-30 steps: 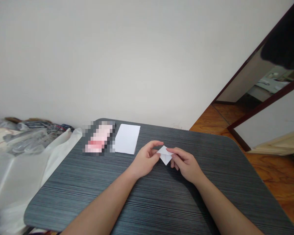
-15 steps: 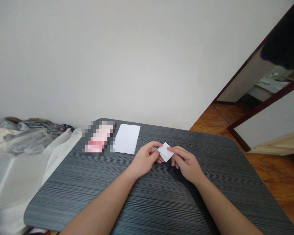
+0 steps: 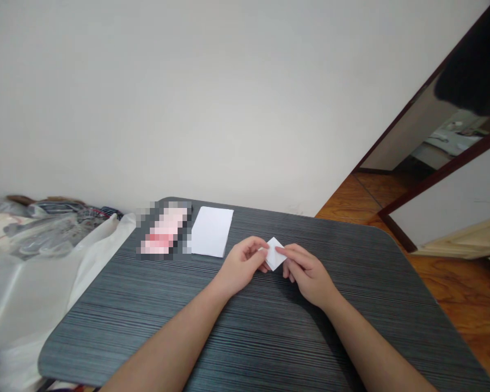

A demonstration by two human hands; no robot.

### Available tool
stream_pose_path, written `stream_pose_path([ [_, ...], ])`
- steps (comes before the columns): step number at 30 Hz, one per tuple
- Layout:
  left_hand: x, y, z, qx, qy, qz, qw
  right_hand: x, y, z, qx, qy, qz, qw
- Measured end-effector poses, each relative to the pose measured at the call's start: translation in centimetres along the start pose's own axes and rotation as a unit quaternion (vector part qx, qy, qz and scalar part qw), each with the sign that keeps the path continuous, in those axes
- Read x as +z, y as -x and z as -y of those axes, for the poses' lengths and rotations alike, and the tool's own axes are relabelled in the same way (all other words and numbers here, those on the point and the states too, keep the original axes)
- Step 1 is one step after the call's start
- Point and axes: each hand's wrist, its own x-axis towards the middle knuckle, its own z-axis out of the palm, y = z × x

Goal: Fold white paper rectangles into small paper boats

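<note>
A small folded white paper piece, diamond-shaped, is held just above the dark striped table. My left hand pinches its left side with thumb and fingers curled. On the right, my right hand grips the other side, thumb pressed on top of the paper. Both hands meet at the table's middle.
A flat white paper sheet lies at the table's far edge, beside a blurred pink and white object. Bags and cloth are piled left of the table. A wooden floor and open doorway are on the right.
The folded paper has been flattened and turned between my fingers into a compact diamond, and it now sits slightly higher. Both hands stayed in the same place.
</note>
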Motion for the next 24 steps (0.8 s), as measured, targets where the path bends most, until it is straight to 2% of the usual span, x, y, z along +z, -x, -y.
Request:
stream_pose_path([
  [5, 0.05, -0.11, 0.59, -0.026, -0.009, 0.001, 1.0, 0.13, -0.05, 0.49, -0.013, 0.003, 0.035, 0.999],
  [9, -0.06, -0.17, 0.69, -0.036, -0.056, 0.006, 0.998, 0.15, 0.04, 0.39, -0.012, -0.003, 0.022, 1.0],
  [15, -0.07, -0.09, 0.62, -0.029, -0.079, 0.013, 0.996, -0.05, -0.04, 0.38, 0.089, -0.015, -0.025, 0.996],
  [20, -0.08, -0.14, 0.67, -0.025, -0.091, 0.023, 0.995, -0.17, -0.28, 0.92, 0.119, 0.054, 0.016, 0.991],
  [24, -0.12, -0.16, 0.65, -0.02, -0.092, 0.026, 0.995, -0.14, -0.37, 0.96, 0.139, 0.059, 0.016, 0.988],
])
